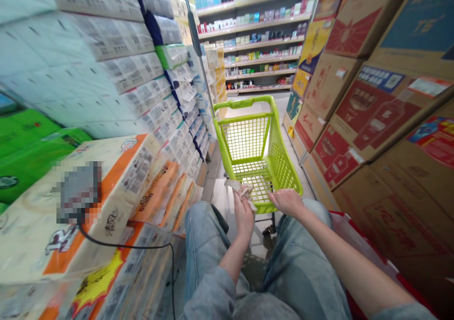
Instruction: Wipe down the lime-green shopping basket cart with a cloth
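Note:
I sit in a narrow shop aisle, my jeans-clad knees below me. My left hand [243, 209] is closed on a crumpled white cloth [238, 188], held against the near rim of a lime-green plastic shopping cart [280, 168]. My right hand [286, 201] rests on that same near rim, fingers curled over the edge, with nothing else visible in it. The cart's basket looks empty and its handle [244, 103] points away from me.
Stacked tissue and toilet-paper packs [117, 74] wall the left side, with orange-and-white packs [106, 192] nearest and a black cable [142, 246] running over them. Cardboard boxes [372, 112] line the right. Product shelves [258, 36] stand at the aisle's far end.

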The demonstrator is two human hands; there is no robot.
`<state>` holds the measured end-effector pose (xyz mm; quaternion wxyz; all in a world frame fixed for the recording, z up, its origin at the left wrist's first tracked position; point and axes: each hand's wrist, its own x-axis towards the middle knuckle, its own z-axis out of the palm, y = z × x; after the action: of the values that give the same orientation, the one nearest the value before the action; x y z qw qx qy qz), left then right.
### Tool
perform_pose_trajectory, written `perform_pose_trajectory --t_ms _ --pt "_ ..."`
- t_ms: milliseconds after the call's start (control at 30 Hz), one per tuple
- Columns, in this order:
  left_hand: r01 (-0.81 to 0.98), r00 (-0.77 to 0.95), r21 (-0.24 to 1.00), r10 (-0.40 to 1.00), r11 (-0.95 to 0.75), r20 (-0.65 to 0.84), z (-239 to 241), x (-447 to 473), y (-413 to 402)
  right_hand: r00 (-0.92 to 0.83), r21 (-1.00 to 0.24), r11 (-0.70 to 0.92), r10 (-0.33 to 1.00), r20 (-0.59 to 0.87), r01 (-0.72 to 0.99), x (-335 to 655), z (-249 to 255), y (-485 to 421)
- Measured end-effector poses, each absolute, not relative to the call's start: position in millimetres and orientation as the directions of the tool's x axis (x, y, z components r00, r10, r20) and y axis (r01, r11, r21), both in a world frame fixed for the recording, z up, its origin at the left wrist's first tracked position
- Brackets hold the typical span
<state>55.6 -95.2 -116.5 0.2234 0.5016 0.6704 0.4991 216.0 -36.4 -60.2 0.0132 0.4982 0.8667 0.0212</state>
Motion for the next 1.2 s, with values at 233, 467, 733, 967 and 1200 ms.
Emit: perform_pose_trajectory --t_ms 233,467,733,967,1200 --pt "0.324 -0.518 0.944 0.846 0.059 0.125 -105 37 -71 -0.522 0.046 0.521 0.853 0.014 0.852 212 -61 -36" --pt "0.289 -0.545 0.957 0.825 0.022 0.146 -101 2 -62 -0.511 0.093 0.509 0.859 -0.006 0.855 203 -62 -32" --pt "0.119 -0.704 0.984 0.710 0.134 -0.011 -126 -31 -64 -0.478 0.118 0.481 0.877 -0.050 0.869 205 -61 -29" --pt "0.140 -0.489 0.988 0.864 -0.059 0.121 -148 47 -88 -0.477 0.138 0.484 0.875 -0.081 0.864 204 -58 -29" --pt "0.016 -0.481 0.999 0.877 0.035 -0.023 -161 54 -99 -0.474 0.165 0.485 0.875 -0.101 0.859 214 -57 -27"
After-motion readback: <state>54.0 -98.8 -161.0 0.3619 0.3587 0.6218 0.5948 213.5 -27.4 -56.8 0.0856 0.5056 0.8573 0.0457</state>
